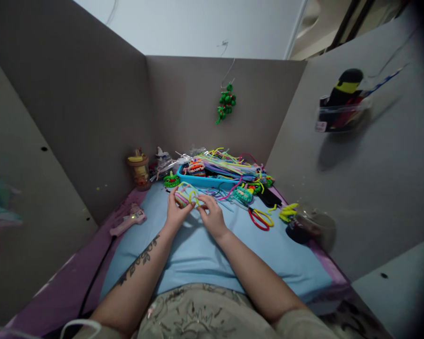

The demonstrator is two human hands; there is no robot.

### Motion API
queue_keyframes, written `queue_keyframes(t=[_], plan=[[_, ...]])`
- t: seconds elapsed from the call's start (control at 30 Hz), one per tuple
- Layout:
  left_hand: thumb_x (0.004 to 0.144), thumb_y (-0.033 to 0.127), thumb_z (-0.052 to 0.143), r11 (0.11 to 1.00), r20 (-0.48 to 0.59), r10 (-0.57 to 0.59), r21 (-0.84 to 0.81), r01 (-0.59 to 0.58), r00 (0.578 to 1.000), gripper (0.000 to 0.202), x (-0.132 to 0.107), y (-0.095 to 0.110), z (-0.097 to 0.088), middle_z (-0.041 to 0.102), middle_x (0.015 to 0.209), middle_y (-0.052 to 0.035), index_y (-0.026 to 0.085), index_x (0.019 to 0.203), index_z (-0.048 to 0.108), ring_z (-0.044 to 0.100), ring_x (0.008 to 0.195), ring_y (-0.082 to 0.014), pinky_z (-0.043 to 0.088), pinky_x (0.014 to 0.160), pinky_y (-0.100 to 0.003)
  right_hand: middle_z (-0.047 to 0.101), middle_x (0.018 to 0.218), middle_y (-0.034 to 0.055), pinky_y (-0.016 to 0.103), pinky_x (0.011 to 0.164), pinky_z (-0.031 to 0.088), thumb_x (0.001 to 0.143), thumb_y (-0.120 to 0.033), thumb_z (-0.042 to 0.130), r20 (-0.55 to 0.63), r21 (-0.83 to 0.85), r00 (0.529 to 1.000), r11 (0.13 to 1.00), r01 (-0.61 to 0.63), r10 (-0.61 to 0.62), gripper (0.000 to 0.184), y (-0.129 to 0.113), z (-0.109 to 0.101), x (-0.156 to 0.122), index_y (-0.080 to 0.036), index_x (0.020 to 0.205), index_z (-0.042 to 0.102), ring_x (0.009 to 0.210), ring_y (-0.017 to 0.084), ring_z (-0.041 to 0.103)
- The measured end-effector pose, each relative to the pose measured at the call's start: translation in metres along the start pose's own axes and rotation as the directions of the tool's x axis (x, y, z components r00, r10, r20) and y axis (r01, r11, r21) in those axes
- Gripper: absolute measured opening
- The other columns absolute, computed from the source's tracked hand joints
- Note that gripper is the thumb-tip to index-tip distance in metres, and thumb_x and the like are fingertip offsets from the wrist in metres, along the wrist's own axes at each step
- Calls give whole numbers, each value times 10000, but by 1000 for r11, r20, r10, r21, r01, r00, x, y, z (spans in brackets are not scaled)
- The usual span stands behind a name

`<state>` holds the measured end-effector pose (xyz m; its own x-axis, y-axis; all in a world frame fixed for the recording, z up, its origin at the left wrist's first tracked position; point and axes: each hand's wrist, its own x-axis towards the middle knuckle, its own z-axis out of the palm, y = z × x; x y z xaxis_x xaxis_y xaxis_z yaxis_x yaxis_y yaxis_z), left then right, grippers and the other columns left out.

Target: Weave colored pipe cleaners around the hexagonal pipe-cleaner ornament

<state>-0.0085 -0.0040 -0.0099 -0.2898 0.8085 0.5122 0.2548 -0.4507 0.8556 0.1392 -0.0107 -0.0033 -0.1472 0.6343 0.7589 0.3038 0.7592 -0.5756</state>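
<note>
In the head view, my left hand (177, 209) is closed around a small striped craft piece (181, 198) in pink, yellow and other pale colours, seemingly made of pipe cleaners. Beside it, my right hand (213, 216) pinches a yellow-green pipe cleaner (192, 197) that loops up from the piece. Both hands are close together above the light blue cloth (194, 240). Just beyond them lie several loose pipe cleaners and a teal fuzzy piece (243, 194). My fingers partly hide the striped piece.
A blue tray (212, 181) heaped with pipe cleaners (226, 165) stands at the back. Scissors (259, 219) and a clear container (316, 226) lie to the right. A pink glue gun (129, 221) with a black cord and a brown cup (140, 172) are left. Grey panels (205, 108) enclose the table.
</note>
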Motion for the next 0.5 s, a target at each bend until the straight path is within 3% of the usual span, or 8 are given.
queue_keyframes(t=[0.13,0.27,0.5], plan=[[637,324,744,968,30,-137,-208,140,990,793,0,5,-1,498,1231,-120,227,1296,313,577,1039,-226,471,890,-377,679,937,63,328,813,523,776,-82,517,98,-42,995,999,22,-18,282,0,2,-2,-205,995,647,885,177,627],[638,313,747,954,-22,-151,-266,140,988,737,2,9,-2,474,1281,-122,234,1255,351,552,1099,-227,460,921,-363,702,968,46,299,766,527,755,-38,470,197,-49,980,998,-31,40,449,2,2,-4,-224,1136,617,786,151,648],[703,368,692,923,-116,-199,-354,147,973,684,8,5,-5,484,1270,-120,232,1268,332,560,1083,-206,476,895,-356,693,800,21,243,684,503,686,45,436,407,-59,913,998,11,14,537,-1,-5,-2,-207,1106,657,687,127,618]])
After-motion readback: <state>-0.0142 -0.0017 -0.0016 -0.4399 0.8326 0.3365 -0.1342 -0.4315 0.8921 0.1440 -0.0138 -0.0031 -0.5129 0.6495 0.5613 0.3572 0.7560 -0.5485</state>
